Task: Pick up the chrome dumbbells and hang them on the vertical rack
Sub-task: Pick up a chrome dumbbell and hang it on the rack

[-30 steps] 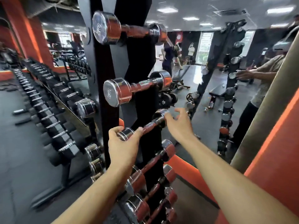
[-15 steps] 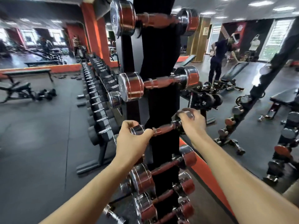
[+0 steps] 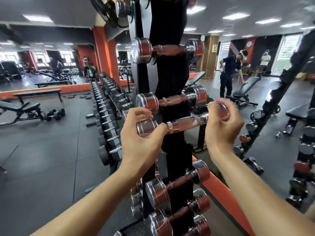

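A chrome dumbbell (image 3: 184, 122) is held across the front of the vertical rack (image 3: 170, 68), about halfway up its black post, by both hands. Its left head is enclosed by the left hand (image 3: 141, 135), whose grip is clamped on it with fingers and thumb curled round the metal. Its right head is wrapped by the right hand (image 3: 223, 126), the grip likewise clamped round it. The dumbbell is tilted, the right end being the higher. Whether its handle touches the rack cannot be told.

Just above it a larger dumbbell (image 3: 172, 101) is hung on the rack, and a top dumbbell (image 3: 167, 48) is seen higher up. Lower dumbbells (image 3: 156, 193) are hung beneath the hands, down towards the rack's bottom edge.

To the left, a long row of black dumbbells (image 3: 109, 120) is seen running away over the dark floor (image 3: 42, 159). Behind, on the right, a person (image 3: 228, 72) is bent beside a bench (image 3: 245, 87).
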`<state>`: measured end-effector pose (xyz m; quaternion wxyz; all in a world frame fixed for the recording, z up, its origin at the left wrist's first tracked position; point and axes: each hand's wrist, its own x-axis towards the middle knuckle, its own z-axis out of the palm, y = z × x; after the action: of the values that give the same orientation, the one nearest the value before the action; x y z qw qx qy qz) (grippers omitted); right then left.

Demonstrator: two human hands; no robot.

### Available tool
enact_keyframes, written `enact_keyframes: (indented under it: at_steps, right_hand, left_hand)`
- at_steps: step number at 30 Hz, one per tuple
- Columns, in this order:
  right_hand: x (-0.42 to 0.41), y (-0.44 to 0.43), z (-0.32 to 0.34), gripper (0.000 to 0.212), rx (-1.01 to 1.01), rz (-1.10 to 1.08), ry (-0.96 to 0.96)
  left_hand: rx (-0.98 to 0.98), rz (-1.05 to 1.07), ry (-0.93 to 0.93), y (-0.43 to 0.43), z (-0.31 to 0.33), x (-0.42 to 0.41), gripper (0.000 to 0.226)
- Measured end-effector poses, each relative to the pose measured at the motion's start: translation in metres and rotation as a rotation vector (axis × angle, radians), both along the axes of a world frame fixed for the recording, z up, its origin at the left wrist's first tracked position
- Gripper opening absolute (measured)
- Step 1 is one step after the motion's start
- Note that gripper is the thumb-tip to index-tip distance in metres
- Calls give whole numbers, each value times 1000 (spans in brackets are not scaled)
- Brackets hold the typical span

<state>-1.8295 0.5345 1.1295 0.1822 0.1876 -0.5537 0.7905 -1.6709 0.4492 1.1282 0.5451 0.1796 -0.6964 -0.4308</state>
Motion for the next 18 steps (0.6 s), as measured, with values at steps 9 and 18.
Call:
enact_keyframes:
  at_steps: [9, 18]
  right_hand:
    - [101, 0, 72, 24, -73, -86, 309]
    - [225, -90, 96, 21, -73, -254, 460]
  left_hand:
    - [-32, -87, 322, -47, 60, 63, 11]
    - [180, -173, 516, -144, 83, 154, 17]
